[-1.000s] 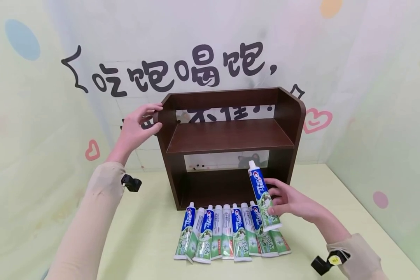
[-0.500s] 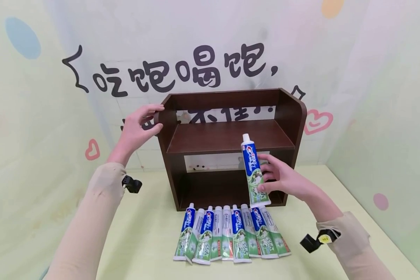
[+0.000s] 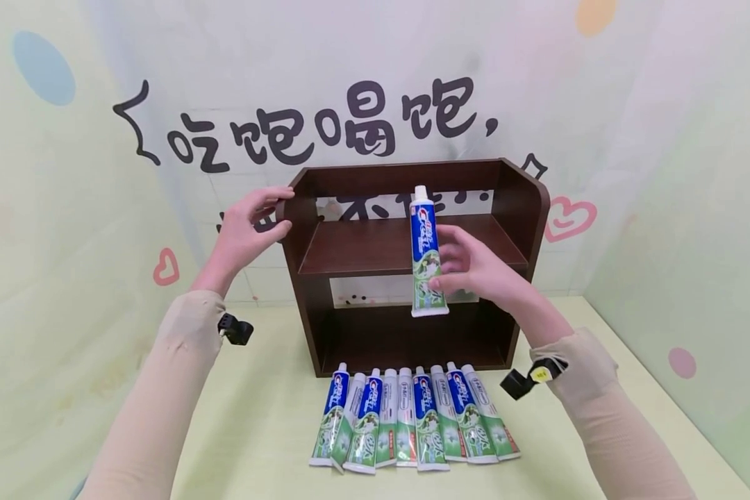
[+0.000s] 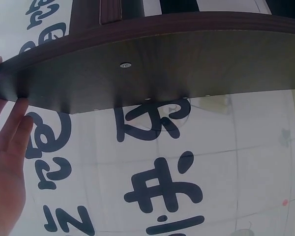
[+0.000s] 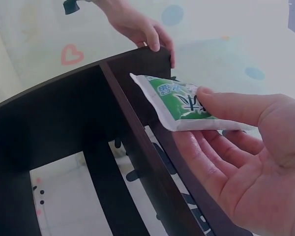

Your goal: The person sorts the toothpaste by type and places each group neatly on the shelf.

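Right fingers (image 5: 199, 157) pinch toothpaste tube (image 3: 425, 257); left fingers (image 3: 271, 192), parted, touch shelf (image 3: 369, 246).

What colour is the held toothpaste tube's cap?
The cap is white; the head view shows it best.

The front of the dark-brown two-tier shelf (image 3: 406, 178) is open, with room to enter either tier; its side panels (image 3: 523, 215) bar the flanks and the middle board (image 3: 369, 244) divides the levels. The toothpaste tubes (image 3: 428, 420) lined along its foot obstruct a low approach, with free bench (image 3: 256, 396) on both sides. The left hand (image 3: 245, 226) occupies the upper left corner; the right hand (image 3: 478, 271) and its Crest tube (image 3: 426, 260) block the middle front.
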`<act>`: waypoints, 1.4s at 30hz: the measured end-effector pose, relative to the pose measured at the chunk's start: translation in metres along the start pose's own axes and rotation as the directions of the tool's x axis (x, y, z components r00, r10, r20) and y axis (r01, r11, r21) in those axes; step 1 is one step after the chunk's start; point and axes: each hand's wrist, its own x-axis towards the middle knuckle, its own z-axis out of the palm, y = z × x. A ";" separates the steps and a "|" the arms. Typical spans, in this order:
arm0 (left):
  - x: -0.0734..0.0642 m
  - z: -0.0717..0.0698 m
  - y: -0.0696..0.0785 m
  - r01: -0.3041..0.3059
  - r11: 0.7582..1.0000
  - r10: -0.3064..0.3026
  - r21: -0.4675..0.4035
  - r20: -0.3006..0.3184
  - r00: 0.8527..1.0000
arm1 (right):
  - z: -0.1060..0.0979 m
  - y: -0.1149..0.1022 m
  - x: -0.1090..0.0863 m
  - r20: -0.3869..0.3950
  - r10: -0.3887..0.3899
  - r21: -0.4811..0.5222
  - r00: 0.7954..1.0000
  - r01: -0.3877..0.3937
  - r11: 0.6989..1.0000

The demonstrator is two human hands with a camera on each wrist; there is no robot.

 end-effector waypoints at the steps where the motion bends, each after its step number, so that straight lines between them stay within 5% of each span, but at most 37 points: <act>1: 0.000 0.000 0.000 0.000 1.000 0.000 0.000 0.000 1.000 | 0.001 -0.002 0.004 -0.009 0.000 0.003 1.000 0.000 1.000; 13: -0.005 -0.002 -0.004 0.001 1.000 -0.001 -0.019 -0.006 1.000 | 0.014 -0.017 0.056 -0.061 0.008 0.184 0.998 0.003 0.983; 42: -0.002 0.000 -0.004 -0.012 1.000 0.012 -0.018 -0.010 1.000 | 0.078 -0.025 0.131 -0.098 -0.052 0.299 0.994 0.079 0.951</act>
